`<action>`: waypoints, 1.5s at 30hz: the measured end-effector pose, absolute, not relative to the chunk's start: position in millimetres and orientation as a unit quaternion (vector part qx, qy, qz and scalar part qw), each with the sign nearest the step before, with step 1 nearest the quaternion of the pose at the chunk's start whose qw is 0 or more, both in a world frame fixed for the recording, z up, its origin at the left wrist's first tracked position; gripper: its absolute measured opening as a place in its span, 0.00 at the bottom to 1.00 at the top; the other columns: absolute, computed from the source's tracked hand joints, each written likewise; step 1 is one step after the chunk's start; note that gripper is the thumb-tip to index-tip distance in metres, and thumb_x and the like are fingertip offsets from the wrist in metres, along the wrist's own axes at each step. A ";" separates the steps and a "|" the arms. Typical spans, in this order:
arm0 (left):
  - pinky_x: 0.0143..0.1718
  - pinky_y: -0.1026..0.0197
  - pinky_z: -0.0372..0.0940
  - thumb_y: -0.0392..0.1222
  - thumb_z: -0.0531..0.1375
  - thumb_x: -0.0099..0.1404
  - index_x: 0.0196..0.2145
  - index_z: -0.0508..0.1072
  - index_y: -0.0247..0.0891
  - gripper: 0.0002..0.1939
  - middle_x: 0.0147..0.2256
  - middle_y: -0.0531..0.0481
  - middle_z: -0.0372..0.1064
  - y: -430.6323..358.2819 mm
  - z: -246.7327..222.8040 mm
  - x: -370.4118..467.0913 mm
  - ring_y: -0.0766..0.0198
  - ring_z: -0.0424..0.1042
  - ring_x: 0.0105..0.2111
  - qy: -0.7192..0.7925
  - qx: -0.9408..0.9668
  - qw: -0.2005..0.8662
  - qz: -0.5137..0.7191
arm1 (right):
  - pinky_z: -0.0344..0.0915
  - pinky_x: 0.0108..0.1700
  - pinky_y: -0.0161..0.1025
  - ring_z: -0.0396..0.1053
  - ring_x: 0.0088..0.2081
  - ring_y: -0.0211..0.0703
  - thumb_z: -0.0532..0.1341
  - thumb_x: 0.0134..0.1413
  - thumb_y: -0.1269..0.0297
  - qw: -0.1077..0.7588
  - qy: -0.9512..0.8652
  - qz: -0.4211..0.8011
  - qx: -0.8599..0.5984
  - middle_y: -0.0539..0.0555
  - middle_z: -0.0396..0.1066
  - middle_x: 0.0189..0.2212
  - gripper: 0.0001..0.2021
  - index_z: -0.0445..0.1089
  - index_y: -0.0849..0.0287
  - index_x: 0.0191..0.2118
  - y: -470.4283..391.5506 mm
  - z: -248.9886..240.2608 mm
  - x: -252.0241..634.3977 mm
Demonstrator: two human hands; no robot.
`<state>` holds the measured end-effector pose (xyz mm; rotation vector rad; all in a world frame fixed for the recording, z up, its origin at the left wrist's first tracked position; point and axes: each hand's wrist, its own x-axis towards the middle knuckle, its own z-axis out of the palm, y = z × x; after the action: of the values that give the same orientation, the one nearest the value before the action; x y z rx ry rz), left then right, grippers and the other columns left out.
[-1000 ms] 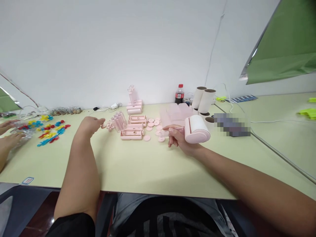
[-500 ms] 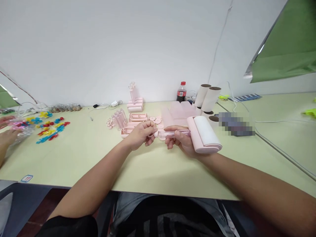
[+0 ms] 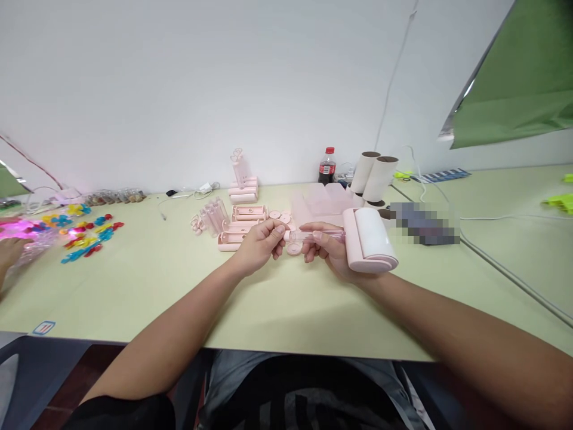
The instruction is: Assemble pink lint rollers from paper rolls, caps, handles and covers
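A pink lint roller with a white roll (image 3: 372, 240) and a clear pink handle (image 3: 308, 236) lies across my right hand (image 3: 330, 248), whose fingers wrap round the handle. At the handle's left end, my left hand (image 3: 263, 243) pinches a small pale pink end piece (image 3: 287, 236). The piece touches the handle's tip, and part of it is hidden by the fingers. Behind my left hand are pink roller shells (image 3: 249, 212), and small pink discs (image 3: 294, 248) lie between and behind the hands.
Clear pink handles (image 3: 215, 215), translucent covers (image 3: 323, 200), white rolls (image 3: 380, 179) and a cola bottle (image 3: 327, 166) stand farther back. At the right are a blurred dark object (image 3: 423, 224) and cables. A person's hand (image 3: 12, 252) is at far left, by colourful pieces (image 3: 92, 239).
My left thumb and fingers have closed farther over the end piece, which now sits against the handle. The roller has tilted slightly. At far left, a pink light has appeared near the other person's hand.
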<state>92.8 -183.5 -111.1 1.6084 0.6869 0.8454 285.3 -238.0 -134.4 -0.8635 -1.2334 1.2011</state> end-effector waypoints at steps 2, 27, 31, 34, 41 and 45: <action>0.21 0.67 0.59 0.60 0.59 0.63 0.36 0.67 0.35 0.22 0.23 0.56 0.63 -183.3 -112.7 93.4 0.72 0.63 0.20 0.289 0.689 0.559 0.359 | 0.70 0.32 0.37 0.72 0.26 0.39 0.66 0.54 0.51 0.570 -0.525 0.518 -0.362 0.53 0.76 0.27 0.19 0.73 0.60 0.46 -237.3 -135.6 286.1; 0.33 0.60 0.60 0.54 0.48 0.72 0.46 0.68 0.38 0.19 0.37 0.46 0.65 -185.0 -114.2 84.4 0.59 0.66 0.36 0.248 0.941 0.069 0.217 | 0.66 0.27 0.37 0.71 0.22 0.39 0.65 0.54 0.54 0.566 -0.522 0.555 -0.314 0.50 0.74 0.21 0.15 0.74 0.60 0.43 -231.4 -144.5 285.6; 0.29 0.62 0.57 0.55 0.47 0.72 0.45 0.68 0.38 0.20 0.35 0.47 0.66 -186.3 -114.9 85.7 0.59 0.67 0.34 0.274 0.939 0.058 0.202 | 0.67 0.28 0.39 0.70 0.21 0.39 0.64 0.54 0.54 0.578 -0.509 0.558 -0.309 0.49 0.74 0.20 0.15 0.73 0.59 0.42 -231.1 -146.0 283.2; 0.28 0.62 0.55 0.56 0.47 0.72 0.43 0.67 0.38 0.20 0.34 0.47 0.66 -186.6 -115.4 86.6 0.59 0.67 0.34 0.281 0.939 0.045 0.194 | 0.67 0.28 0.39 0.69 0.20 0.39 0.65 0.53 0.55 0.578 -0.501 0.567 -0.305 0.49 0.73 0.20 0.13 0.73 0.59 0.40 -232.4 -144.2 281.3; 0.26 0.62 0.51 0.56 0.49 0.71 0.35 0.64 0.39 0.18 0.30 0.49 0.65 -186.9 -116.0 86.5 0.59 0.67 0.29 0.304 0.929 0.064 0.200 | 0.65 0.28 0.38 0.70 0.23 0.39 0.63 0.56 0.58 0.577 -0.537 0.528 -0.317 0.49 0.73 0.21 0.12 0.73 0.59 0.42 -237.4 -140.8 280.8; 0.27 0.62 0.52 0.57 0.48 0.71 0.35 0.65 0.38 0.20 0.29 0.49 0.65 -187.0 -116.1 84.7 0.59 0.66 0.28 0.287 0.936 0.070 0.193 | 0.64 0.26 0.37 0.68 0.21 0.38 0.62 0.57 0.58 0.566 -0.561 0.522 -0.305 0.49 0.73 0.20 0.12 0.74 0.59 0.42 -236.7 -141.7 283.5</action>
<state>84.7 -187.0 -116.1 2.8146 0.8639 0.5796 283.5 -236.7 -141.7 -0.7165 -1.3179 1.2265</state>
